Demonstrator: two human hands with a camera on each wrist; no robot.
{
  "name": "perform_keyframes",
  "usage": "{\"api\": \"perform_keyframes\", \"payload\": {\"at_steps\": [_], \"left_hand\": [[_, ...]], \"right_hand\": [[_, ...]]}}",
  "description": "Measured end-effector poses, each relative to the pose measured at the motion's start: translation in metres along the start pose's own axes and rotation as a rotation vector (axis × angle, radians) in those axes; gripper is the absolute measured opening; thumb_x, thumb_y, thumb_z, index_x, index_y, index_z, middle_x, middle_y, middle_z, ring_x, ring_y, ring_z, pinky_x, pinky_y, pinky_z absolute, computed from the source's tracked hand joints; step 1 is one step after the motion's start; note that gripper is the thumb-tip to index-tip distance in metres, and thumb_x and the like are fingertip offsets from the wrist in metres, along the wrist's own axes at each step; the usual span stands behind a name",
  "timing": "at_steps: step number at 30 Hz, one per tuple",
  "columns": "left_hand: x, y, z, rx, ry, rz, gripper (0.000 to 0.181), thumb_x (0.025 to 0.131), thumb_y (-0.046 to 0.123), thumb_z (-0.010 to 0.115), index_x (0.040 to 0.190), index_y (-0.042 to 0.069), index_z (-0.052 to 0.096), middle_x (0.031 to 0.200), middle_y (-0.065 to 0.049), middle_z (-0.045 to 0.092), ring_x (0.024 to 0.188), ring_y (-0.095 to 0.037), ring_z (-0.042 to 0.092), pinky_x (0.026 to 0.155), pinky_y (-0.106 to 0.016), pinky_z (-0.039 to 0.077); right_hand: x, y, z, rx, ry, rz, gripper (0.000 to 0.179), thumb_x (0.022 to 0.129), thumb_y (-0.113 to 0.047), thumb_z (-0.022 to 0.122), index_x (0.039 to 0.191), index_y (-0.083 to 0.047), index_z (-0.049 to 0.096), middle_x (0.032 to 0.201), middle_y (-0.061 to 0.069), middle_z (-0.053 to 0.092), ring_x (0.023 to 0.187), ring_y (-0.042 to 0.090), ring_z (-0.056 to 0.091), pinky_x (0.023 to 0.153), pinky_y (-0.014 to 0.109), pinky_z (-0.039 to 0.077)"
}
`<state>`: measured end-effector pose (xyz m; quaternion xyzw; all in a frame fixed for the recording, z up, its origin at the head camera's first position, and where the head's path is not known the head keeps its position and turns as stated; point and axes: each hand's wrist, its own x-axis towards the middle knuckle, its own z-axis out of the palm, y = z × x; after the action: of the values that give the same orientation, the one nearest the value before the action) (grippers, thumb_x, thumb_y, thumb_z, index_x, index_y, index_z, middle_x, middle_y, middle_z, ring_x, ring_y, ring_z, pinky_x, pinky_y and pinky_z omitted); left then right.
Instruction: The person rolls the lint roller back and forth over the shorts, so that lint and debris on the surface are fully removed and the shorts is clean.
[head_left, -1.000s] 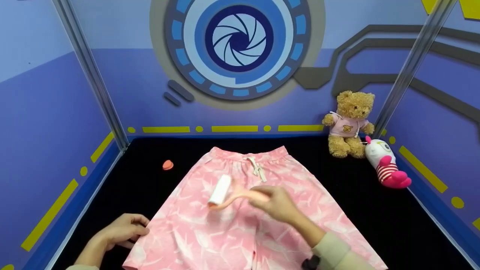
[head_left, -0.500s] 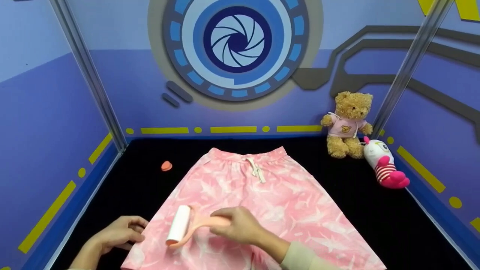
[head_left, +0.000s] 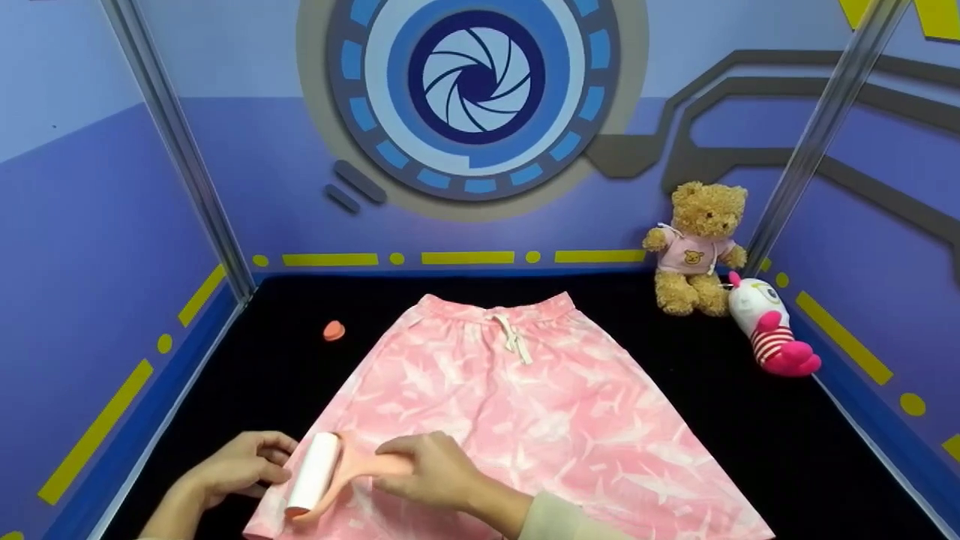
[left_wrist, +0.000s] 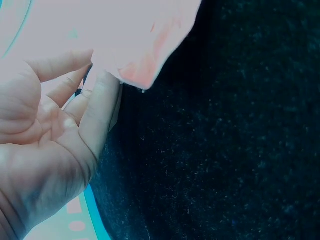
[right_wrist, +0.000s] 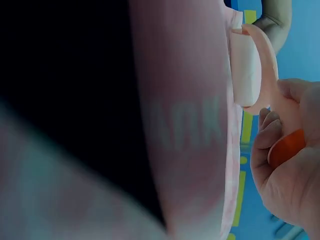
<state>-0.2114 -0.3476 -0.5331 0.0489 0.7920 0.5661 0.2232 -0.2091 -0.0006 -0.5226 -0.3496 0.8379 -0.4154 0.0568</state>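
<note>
Pink shorts point(head_left: 540, 420) with a white shark pattern and a pale drawstring lie spread on the black tabletop. My right hand point(head_left: 435, 469) grips the peach handle of a lint roller point(head_left: 315, 472). Its white roll lies against the left leg of the shorts, near the outer edge. My left hand point(head_left: 244, 466) is at that same edge, just left of the roll. In the left wrist view, thumb and fingers point(left_wrist: 102, 102) pinch the shorts' border. The right wrist view shows curled fingers point(right_wrist: 265, 145) around the lint roller's handle.
A small coral-coloured piece point(head_left: 334, 331) lies left of the waistband. At the back right sit a teddy bear point(head_left: 697, 251) and a white and pink plush toy point(head_left: 772, 326). Blue printed walls point(head_left: 247, 172) enclose the black tabletop point(head_left: 277, 360) at the back and sides.
My right hand has moved the lint roller left and toward me, from the middle of the shorts to the left leg's outer edge. The left hand stays almost where it was.
</note>
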Motion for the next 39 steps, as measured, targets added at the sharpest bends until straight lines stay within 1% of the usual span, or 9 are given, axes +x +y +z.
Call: {"api": "perform_keyframes", "payload": {"at_steps": [4, 7, 12, 16, 22, 28, 32, 36, 39], "left_hand": [[0.001, 0.000, 0.001, -0.006, -0.002, 0.003, 0.037, 0.083, -0.002, 0.071, 0.119, -0.009, 0.064, 0.095, -0.010, 0.064, 0.085, -0.023, 0.066, 0.071, -0.043, 0.061], [0.001, 0.000, 0.002, 0.001, 0.000, -0.001, 0.037, 0.083, -0.003, 0.071, 0.119, -0.009, 0.064, 0.095, -0.010, 0.064, 0.085, -0.023, 0.066, 0.071, -0.042, 0.061], [0.000, 0.001, 0.002, 0.013, 0.002, -0.008, 0.037, 0.083, -0.003, 0.071, 0.119, -0.009, 0.064, 0.096, -0.010, 0.065, 0.086, -0.024, 0.066, 0.072, -0.043, 0.061], [-0.001, 0.001, 0.002, 0.023, 0.003, -0.010, 0.038, 0.084, -0.002, 0.070, 0.120, -0.009, 0.063, 0.097, -0.010, 0.064, 0.087, -0.023, 0.065, 0.072, -0.043, 0.060], [-0.002, -0.001, 0.001, 0.012, -0.011, 0.003, 0.038, 0.085, -0.002, 0.070, 0.121, -0.010, 0.062, 0.097, -0.010, 0.065, 0.087, -0.022, 0.065, 0.072, -0.042, 0.060], [-0.001, 0.000, 0.000, 0.002, -0.019, 0.005, 0.038, 0.085, -0.002, 0.070, 0.121, -0.011, 0.061, 0.097, -0.010, 0.065, 0.087, -0.022, 0.066, 0.072, -0.042, 0.060], [-0.001, 0.001, 0.000, 0.004, -0.022, 0.006, 0.038, 0.084, -0.003, 0.070, 0.121, -0.011, 0.061, 0.098, -0.011, 0.066, 0.088, -0.023, 0.066, 0.072, -0.042, 0.060], [-0.002, 0.001, -0.001, 0.008, -0.023, 0.006, 0.038, 0.085, -0.003, 0.069, 0.121, -0.012, 0.061, 0.098, -0.011, 0.065, 0.088, -0.024, 0.066, 0.073, -0.043, 0.060], [-0.002, 0.002, -0.001, 0.009, -0.025, 0.005, 0.038, 0.085, -0.003, 0.070, 0.121, -0.012, 0.061, 0.098, -0.011, 0.065, 0.089, -0.023, 0.066, 0.074, -0.044, 0.060]], "right_hand": [[0.003, -0.001, 0.005, -0.001, 0.011, 0.030, 0.041, 0.094, -0.040, 0.077, 0.126, -0.015, 0.074, 0.117, -0.007, 0.073, 0.072, -0.006, 0.061, 0.070, 0.015, 0.052], [0.004, -0.001, 0.007, -0.004, 0.009, 0.042, 0.042, 0.094, -0.039, 0.077, 0.127, -0.015, 0.073, 0.119, -0.007, 0.073, 0.073, -0.006, 0.061, 0.070, 0.014, 0.052], [0.001, 0.003, 0.008, -0.041, 0.007, 0.028, 0.039, 0.094, -0.039, 0.077, 0.127, -0.017, 0.074, 0.116, -0.008, 0.074, 0.075, -0.007, 0.061, 0.068, 0.013, 0.051], [-0.005, 0.007, 0.004, -0.059, 0.002, -0.005, 0.038, 0.096, -0.039, 0.075, 0.126, -0.017, 0.074, 0.107, -0.010, 0.075, 0.066, -0.008, 0.056, 0.064, 0.013, 0.050], [-0.016, 0.013, -0.007, -0.077, -0.015, -0.069, 0.027, 0.095, -0.031, 0.075, 0.120, -0.020, 0.076, 0.087, -0.019, 0.069, 0.056, -0.009, 0.047, 0.056, 0.013, 0.049], [-0.037, 0.021, -0.024, -0.040, -0.047, -0.017, 0.029, 0.095, -0.035, 0.075, 0.123, -0.024, 0.076, 0.089, -0.022, 0.067, 0.057, -0.007, 0.049, 0.059, 0.016, 0.051], [-0.050, 0.026, -0.036, -0.048, -0.045, -0.019, 0.029, 0.097, -0.037, 0.074, 0.122, -0.023, 0.076, 0.092, -0.021, 0.069, 0.058, -0.007, 0.050, 0.062, 0.017, 0.052], [-0.063, 0.030, -0.049, -0.044, -0.053, -0.006, 0.030, 0.097, -0.035, 0.074, 0.123, -0.020, 0.076, 0.094, -0.020, 0.070, 0.055, -0.006, 0.050, 0.062, 0.017, 0.053], [-0.074, 0.034, -0.060, -0.053, -0.049, 0.007, 0.029, 0.096, -0.034, 0.076, 0.122, -0.023, 0.076, 0.091, -0.020, 0.070, 0.055, -0.005, 0.049, 0.059, 0.018, 0.052]]}}
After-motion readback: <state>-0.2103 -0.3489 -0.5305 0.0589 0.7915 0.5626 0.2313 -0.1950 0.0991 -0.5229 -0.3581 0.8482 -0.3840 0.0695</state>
